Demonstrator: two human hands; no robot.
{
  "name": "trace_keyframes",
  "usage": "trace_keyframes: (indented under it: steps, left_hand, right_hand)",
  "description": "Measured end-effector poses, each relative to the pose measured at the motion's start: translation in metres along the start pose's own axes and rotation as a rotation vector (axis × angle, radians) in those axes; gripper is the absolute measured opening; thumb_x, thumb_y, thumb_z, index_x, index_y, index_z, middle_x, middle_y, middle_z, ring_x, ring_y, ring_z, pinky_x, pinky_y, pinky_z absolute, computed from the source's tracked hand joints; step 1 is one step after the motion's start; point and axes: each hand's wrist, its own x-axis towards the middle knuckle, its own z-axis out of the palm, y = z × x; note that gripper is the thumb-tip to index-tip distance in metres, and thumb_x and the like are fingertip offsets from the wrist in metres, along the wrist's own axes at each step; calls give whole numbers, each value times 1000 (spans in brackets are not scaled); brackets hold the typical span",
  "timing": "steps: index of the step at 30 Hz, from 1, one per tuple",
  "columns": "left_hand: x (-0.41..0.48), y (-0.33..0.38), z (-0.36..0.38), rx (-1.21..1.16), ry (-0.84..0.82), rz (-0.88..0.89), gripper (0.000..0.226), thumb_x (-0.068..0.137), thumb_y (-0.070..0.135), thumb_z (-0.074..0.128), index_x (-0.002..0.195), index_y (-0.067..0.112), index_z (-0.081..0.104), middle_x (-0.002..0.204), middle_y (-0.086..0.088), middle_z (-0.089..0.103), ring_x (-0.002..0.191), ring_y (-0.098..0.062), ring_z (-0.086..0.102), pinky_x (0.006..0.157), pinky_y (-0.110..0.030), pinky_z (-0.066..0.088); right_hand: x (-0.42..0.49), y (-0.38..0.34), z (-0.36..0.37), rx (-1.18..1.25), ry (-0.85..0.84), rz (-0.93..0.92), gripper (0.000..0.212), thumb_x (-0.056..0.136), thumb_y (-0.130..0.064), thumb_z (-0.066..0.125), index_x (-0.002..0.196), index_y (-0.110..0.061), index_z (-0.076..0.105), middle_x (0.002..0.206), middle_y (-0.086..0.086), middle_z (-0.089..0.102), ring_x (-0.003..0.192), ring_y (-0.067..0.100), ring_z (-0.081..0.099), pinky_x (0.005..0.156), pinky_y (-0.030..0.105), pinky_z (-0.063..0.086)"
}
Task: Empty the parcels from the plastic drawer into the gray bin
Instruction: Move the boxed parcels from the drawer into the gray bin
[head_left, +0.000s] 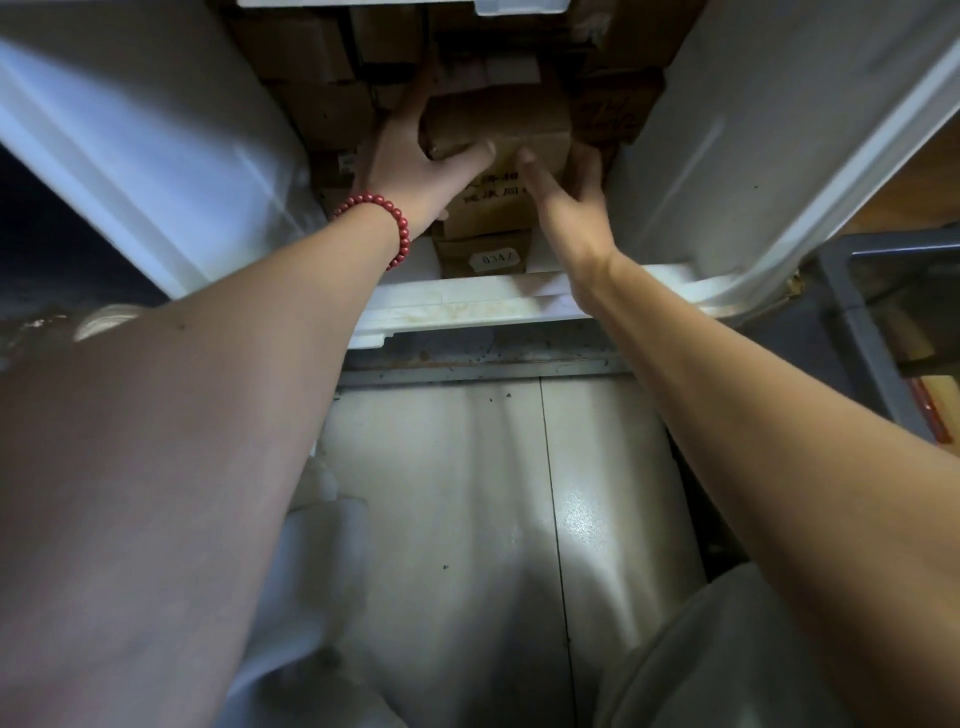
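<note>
As both arms reach over the front lip of the plastic drawer (467, 304), a person takes hold of a brown cardboard parcel (498, 124) that sits inside the drawer, toward its front, on top of a pile of other parcels (322, 109). The left hand (410, 161), a red bead bracelet (395, 218) at its wrist, grips the box's left end, thumb curled across the near face and fingers hidden behind it. The right hand (566, 208) clasps the right corner, thumb on the near face and fingers running down the side. A smaller labelled parcel (485, 254) lies inside the drawer, hard against its front lip and beneath the held box. The gray bin (852, 322) stands outside the drawer, just off its right front corner; only part of its rim shows.

The step in hand looks to be the lift-out. It would go best with even pressure from both sides and a straight rise, until the box clears the front lip. Only then should it swing right, past the drawer's right wall, to the bin. Neighbouring boxes crowd the drawer, so a tilted or hurried pull may drag one along. Many parcels remain, so the task seems far from finished.
</note>
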Motion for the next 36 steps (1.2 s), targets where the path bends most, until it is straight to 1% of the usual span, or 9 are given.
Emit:
trace_keyframes:
  steps: [3,7,11,16,19,24,28,31,36]
  left_hand:
    - [-8,1,-3,-43,1,-36,87,83,43,69,151,33,16,145,1,39,114,-14,51,61,-15,55]
    - [-22,4,-6,-58,10,-68,86,83,42,70,150,35,17,149,0,33,122,-15,45,59,-13,54]
    - [-36,4,-15,-20,43,-71,84,81,46,70,149,36,21,150,-3,32,134,-20,37,86,-37,57]
    - [-60,9,-22,7,53,-52,78,80,51,69,146,36,30,146,-5,38,122,-16,48,79,-35,58]
    - [-82,13,-26,6,66,-50,76,74,57,69,141,39,38,140,-4,47,129,-20,45,90,-45,53]
    - [-126,29,-37,41,47,-82,66,76,54,71,133,32,47,118,6,64,109,-8,58,81,-15,44]
    - [-165,38,-43,-38,7,-138,74,74,60,70,134,23,49,121,9,63,106,-5,59,86,-21,50]
    - [-194,49,-44,-93,29,-159,61,82,57,62,131,24,50,118,13,55,110,-5,51,84,-15,44]
    - [-227,61,-49,-228,-15,-199,49,89,58,50,130,33,40,117,7,54,108,-12,55,91,-46,51]
  right_hand:
    - [-3,-1,-4,56,-61,71,56,94,-50,51,140,-27,31,141,0,45,121,17,43,98,35,32]
    - [-12,-7,-6,95,-82,100,47,93,-55,49,126,-24,36,131,0,51,120,17,48,106,42,37]
    - [-25,-12,-9,91,-62,67,39,95,-50,49,122,-23,38,126,1,55,118,16,51,105,36,40]
    - [-49,-24,-13,83,-70,80,33,92,-54,48,107,-25,40,119,0,57,113,18,54,105,48,42]
    - [-73,-26,-16,70,-77,77,25,96,-50,43,96,-25,38,119,6,53,109,19,54,101,49,45]
    - [-115,-34,-27,23,-54,69,27,99,-49,40,90,-23,37,101,-3,50,100,14,52,99,45,46]
    - [-145,-38,-39,-19,-74,94,46,98,-52,39,111,-8,43,96,-6,47,96,10,50,86,37,47]
    - [-174,-40,-42,8,-91,168,30,96,-49,47,95,-21,38,111,1,54,108,23,56,85,43,51]
    - [-211,-43,-51,153,-158,248,22,96,-41,52,92,-24,38,112,2,60,110,24,59,85,49,55]
